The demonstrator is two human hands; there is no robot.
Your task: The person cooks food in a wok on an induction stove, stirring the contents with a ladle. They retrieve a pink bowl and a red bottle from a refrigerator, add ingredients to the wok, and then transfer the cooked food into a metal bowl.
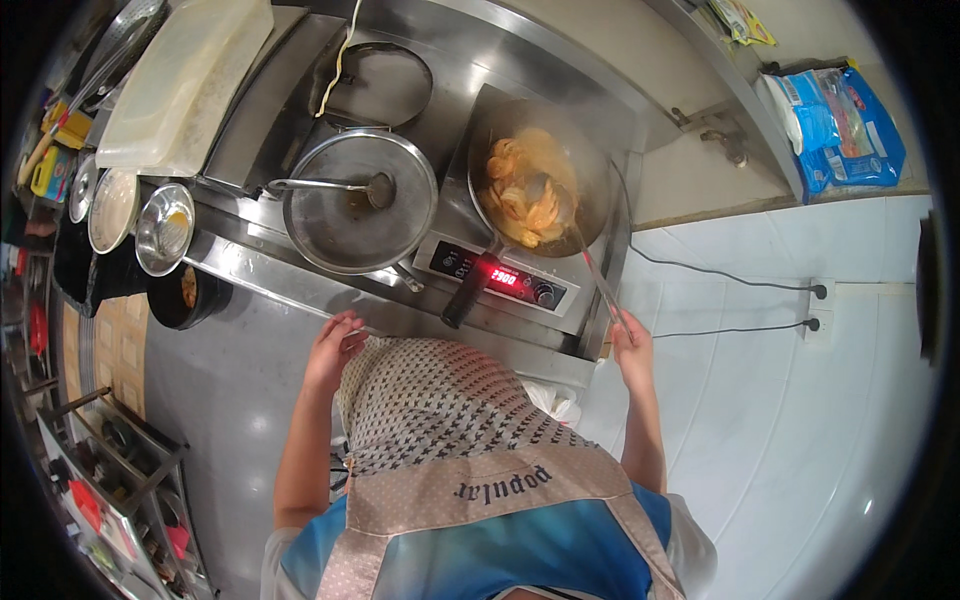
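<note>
My right hand [634,346] grips the handle of a long metal cooking utensil [598,281]. The utensil's far end reaches into a steaming wok [600,176] and is partly hidden by the food. Orange-coated pieces of food [529,199] in sauce fill the wok; what they are I cannot tell. Below the wok is an induction cooker [551,300] with a lit red display. The wok's black handle [471,291] points toward me, with no hand on it. My left hand [337,349] holds nothing, its fingers loosely bent and partly apart beside the counter's front edge.
Left of the cooker sits a round metal pan [337,236] with a ladle [379,190] lying across it. Metal bowls [161,232], a dark pot [217,296] and a large plastic container [187,82] stand farther left. Power cords [720,270] run along the right wall.
</note>
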